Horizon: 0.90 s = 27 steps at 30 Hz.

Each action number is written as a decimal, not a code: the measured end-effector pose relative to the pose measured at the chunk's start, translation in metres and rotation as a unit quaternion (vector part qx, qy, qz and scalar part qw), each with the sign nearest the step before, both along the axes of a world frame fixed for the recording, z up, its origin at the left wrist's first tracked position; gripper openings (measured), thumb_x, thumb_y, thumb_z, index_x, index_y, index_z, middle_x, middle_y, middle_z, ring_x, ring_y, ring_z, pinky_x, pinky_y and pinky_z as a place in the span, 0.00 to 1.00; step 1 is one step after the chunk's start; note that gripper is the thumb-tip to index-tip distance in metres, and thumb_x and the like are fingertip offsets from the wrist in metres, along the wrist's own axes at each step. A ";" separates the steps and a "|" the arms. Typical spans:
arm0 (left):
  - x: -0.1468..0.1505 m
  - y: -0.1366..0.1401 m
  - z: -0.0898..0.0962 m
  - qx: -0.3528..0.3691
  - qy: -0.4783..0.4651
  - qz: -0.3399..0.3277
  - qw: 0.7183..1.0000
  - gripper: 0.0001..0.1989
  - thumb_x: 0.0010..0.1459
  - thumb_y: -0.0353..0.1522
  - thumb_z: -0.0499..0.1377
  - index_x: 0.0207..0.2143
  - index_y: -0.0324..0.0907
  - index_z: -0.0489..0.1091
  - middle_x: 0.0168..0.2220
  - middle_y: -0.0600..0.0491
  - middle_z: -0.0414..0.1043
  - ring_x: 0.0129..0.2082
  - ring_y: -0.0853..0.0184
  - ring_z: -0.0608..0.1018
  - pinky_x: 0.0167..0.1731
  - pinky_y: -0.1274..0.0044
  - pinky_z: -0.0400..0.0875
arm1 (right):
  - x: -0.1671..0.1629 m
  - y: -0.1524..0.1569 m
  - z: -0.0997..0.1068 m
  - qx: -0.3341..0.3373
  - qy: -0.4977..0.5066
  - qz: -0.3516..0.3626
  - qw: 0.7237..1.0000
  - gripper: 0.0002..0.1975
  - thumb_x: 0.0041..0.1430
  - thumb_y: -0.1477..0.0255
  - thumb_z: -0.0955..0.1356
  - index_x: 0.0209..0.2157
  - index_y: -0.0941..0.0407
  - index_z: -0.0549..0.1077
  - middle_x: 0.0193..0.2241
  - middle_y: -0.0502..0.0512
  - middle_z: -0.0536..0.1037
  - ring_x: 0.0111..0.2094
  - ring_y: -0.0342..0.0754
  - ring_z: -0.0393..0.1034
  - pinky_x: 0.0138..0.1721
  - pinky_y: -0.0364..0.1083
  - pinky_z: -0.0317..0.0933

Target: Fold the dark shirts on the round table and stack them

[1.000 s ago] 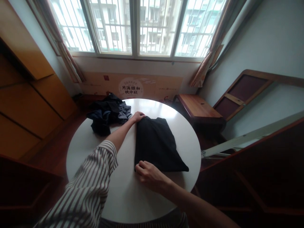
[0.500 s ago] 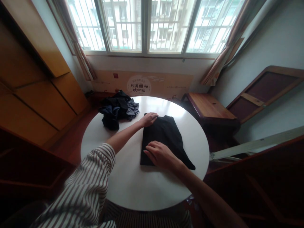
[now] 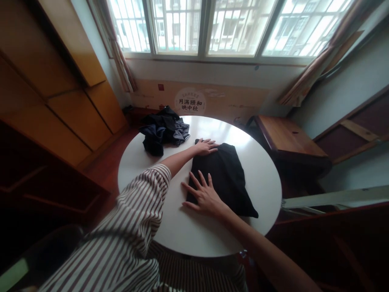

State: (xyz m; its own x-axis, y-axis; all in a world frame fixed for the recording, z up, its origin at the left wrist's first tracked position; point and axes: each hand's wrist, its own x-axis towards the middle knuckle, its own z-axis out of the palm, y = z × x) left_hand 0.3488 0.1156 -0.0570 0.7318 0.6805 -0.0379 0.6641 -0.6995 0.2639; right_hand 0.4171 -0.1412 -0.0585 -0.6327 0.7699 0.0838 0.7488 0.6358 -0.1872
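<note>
A folded black garment (image 3: 226,174) lies flat on the round white table (image 3: 176,227); its exact kind I cannot make out. On its far left part rests my left hand (image 3: 207,147), palm down with the fingers stretched to the right. My right hand (image 3: 204,196) is spread over the garment's near left edge, its fingers wide apart and some reaching past the edge toward the tabletop. Neither hand grips the cloth. The garment's near right corner sticks out in a point beyond my right wrist.
A crumpled heap of dark clothes (image 3: 164,129) sits at the table's far left. Beyond the table's right side stands a wooden side table (image 3: 291,136). Orange-brown cabinets (image 3: 79,121) line the left wall, and a barred window (image 3: 200,28) is ahead.
Both hands have opened their fingers wider on the garment. My right hand now lies spread across its left edge. The camera view has turned slightly left.
</note>
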 end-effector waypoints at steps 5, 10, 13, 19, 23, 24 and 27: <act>-0.001 0.004 0.000 -0.005 -0.008 0.005 1.000 0.26 0.69 0.48 0.42 0.67 0.56 0.55 0.70 0.54 0.49 0.69 0.56 0.51 0.65 0.54 0.37 | 0.001 0.001 0.000 0.007 -0.001 0.002 1.000 0.38 0.61 0.43 0.60 0.68 0.43 0.53 0.71 0.62 0.42 0.68 0.75 0.33 0.60 0.76 0.29; 0.004 0.001 0.004 0.007 -0.009 0.034 0.999 0.24 0.70 0.43 0.42 0.65 0.54 0.58 0.69 0.52 0.52 0.68 0.56 0.55 0.64 0.54 0.45 | 0.002 -0.001 0.006 -0.011 0.000 0.006 1.000 0.38 0.61 0.43 0.59 0.68 0.44 0.53 0.71 0.61 0.41 0.69 0.75 0.32 0.60 0.76 0.28; 0.009 -0.003 0.004 0.018 -0.014 0.050 0.998 0.23 0.71 0.41 0.43 0.65 0.51 0.60 0.69 0.49 0.53 0.67 0.53 0.55 0.63 0.49 0.45 | 0.001 -0.001 0.009 -0.027 0.001 0.002 1.000 0.39 0.61 0.42 0.58 0.69 0.44 0.53 0.71 0.60 0.40 0.69 0.74 0.31 0.61 0.76 0.26; 0.021 -0.004 0.011 0.049 -0.082 -0.016 0.995 0.19 0.69 0.37 0.47 0.54 0.42 0.72 0.57 0.46 0.70 0.59 0.57 0.68 0.62 0.62 0.54 | 0.000 0.001 0.009 -0.063 -0.002 0.000 0.998 0.41 0.60 0.40 0.58 0.69 0.44 0.52 0.71 0.58 0.38 0.69 0.74 0.27 0.61 0.75 0.22; 0.033 0.009 0.015 0.020 -0.094 -0.054 0.994 0.16 0.65 0.38 0.55 0.42 0.39 0.79 0.40 0.49 0.79 0.40 0.64 0.78 0.46 0.76 0.68 | 0.001 0.001 0.008 -0.066 0.013 0.001 0.998 0.41 0.59 0.39 0.57 0.69 0.44 0.52 0.71 0.58 0.37 0.69 0.74 0.25 0.61 0.75 0.20; 0.037 0.011 0.014 0.016 -0.093 -0.057 0.994 0.14 0.64 0.38 0.57 0.41 0.40 0.79 0.39 0.50 0.80 0.38 0.65 0.78 0.43 0.77 0.69 | 0.001 0.001 0.007 -0.066 0.019 0.001 0.998 0.41 0.59 0.39 0.57 0.69 0.43 0.53 0.71 0.58 0.37 0.69 0.74 0.25 0.61 0.75 0.20; 0.045 0.014 0.012 0.019 -0.098 -0.057 0.993 0.11 0.62 0.36 0.59 0.39 0.40 0.79 0.37 0.51 0.79 0.36 0.65 0.77 0.43 0.76 0.69 | 0.002 0.002 0.005 -0.069 0.032 0.003 0.997 0.41 0.59 0.39 0.57 0.68 0.43 0.53 0.71 0.59 0.37 0.69 0.74 0.24 0.61 0.74 0.19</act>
State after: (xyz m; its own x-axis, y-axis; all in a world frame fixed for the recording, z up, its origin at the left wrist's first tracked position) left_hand 0.3940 0.1295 -0.0450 0.7944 0.5917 0.1372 0.5190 -0.7786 0.3527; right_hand 0.4190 -0.1394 -0.0532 -0.6339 0.7732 0.0169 0.7291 0.6047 -0.3206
